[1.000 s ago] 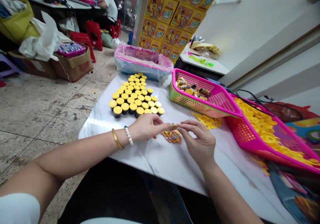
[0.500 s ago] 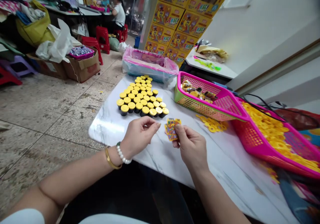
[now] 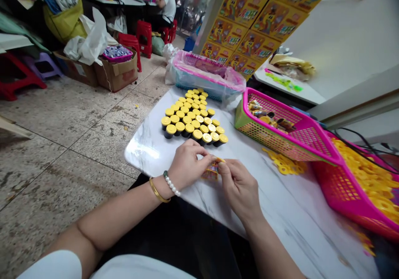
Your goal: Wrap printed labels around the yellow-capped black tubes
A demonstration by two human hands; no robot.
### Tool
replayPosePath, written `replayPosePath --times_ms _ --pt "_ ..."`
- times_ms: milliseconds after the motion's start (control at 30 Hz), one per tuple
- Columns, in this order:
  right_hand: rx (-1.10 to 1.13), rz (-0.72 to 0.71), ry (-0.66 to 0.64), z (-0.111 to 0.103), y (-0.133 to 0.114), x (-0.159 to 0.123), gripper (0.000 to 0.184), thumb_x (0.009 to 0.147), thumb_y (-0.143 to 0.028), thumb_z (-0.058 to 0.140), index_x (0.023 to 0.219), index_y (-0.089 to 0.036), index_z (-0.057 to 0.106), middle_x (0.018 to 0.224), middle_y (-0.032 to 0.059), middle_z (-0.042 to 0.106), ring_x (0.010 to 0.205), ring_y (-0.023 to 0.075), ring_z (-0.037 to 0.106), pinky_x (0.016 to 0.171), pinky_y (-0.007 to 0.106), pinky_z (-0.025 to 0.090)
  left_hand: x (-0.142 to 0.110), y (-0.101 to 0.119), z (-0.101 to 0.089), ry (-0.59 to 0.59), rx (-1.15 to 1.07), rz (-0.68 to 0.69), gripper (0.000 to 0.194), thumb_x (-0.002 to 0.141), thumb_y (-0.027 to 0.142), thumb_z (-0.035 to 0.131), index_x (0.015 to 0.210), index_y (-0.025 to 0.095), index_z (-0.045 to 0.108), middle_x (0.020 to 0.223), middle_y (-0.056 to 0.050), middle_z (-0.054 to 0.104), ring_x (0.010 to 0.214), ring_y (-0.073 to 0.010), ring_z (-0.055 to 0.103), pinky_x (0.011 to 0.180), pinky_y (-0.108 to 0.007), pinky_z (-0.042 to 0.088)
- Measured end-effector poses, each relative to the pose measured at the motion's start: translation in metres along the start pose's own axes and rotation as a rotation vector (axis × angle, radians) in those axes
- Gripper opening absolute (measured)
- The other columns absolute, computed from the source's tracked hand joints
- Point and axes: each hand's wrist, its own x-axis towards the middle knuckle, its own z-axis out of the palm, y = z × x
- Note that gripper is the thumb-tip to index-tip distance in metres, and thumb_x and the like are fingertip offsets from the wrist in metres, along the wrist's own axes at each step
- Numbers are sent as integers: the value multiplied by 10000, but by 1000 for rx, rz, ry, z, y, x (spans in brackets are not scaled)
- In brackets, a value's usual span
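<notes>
Yellow, colour-printed flat pieces (image 3: 212, 173) | our right hand (image 3: 241, 187) pinches them | our left hand (image 3: 188, 166) has rejoined, pinching too | work turns two-handed

Glossy plastic lids (image 3: 195, 124) gleam at twelve o'clock from my left hand (image 3: 190, 167), over a smooth, shiny tabletop (image 3: 296, 208). A plastic basket (image 3: 314, 137) stands at two.

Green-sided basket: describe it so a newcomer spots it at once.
On the white table, find the yellow-lidded cups. The basket stands to their right. Unlike its neighbours, it has green outer walls under a pink rim.
</notes>
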Motion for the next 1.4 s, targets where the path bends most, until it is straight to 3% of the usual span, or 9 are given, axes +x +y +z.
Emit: replayPosePath --times_ms 67,133,233,567,700,967,1167,1300,1400 --pt "16 -11 32 0 2 1 235 957 -391 608 878 -229 759 879 61 716 797 198 667 667 318 513 -1 -1 -1 5 14 29 118 801 219 778 692 181 758 819 -33 620 792 -141 595 714 -241 465" --pt "51 4 54 -2 0 2 176 941 -341 643 867 -231 759 857 49 710 760 183 649 639 304 499 -4 1 -2 0 -26 48 47 822 227 760 814 185 779 845 -29 625 758 -126 586 693 -234 466" --pt "99 27 108 -4 -7 3 181 944 -300 648 804 -222 735 794 29 687 709 161 622 622 288 482 -12 7 -5 65 -123 42 191 856 300 726 994 168 739 875 -25 658 663 -102 554 639 -227 464" --pt "112 -29 168 2 -24 -5 197 968 -273 622 797 -224 706 814 36 683 740 178 640 670 327 514 -36 9 -12 81 -289 -62 155 813 322 739 788 169 744 782 -32 700 626 -107 563 597 -223 472" --pt "54 -60 204 5 -28 -2 181 959 -263 634 796 -228 706 797 32 680 731 178 640 684 332 516 -38 10 -18 190 -401 -110 234 761 313 790 936 176 717 817 -7 676 552 -68 495 539 -200 445" --pt "41 -169 139 15 -40 3 163 940 -207 637 793 -224 706 787 29 670 712 170 640 640 311 501 -46 7 -28 199 -307 -19 104 785 266 770 759 175 727 812 -25 683 667 -106 576 606 -221 467" --pt "38 -250 89 28 -54 10 183 951 -241 613 790 -231 701 800 39 674 713 179 653 630 318 521 -52 1 -39 195 -452 -181 168 707 286 819 805 162 761 815 -39 716 643 -103 552 591 -227 464" --pt "52 -317 -12 39 -56 34 281 994 -296 550 756 -236 687 773 38 689 719 180 656 665 329 527 -52 -7 -58 177 -677 -370 308 638 347 870 839 138 771 633 -2 655 464 -42 386 416 -186 266" --pt "-98 -431 11 55 -51 62 192 960 -360 614 845 -236 707 839 59 724 822 230 649 785 392 508 -51 -10 -72 225 -782 -430 357 580 358 902 784 131 716 605 19 629 427 -20 391 390 -153 223"
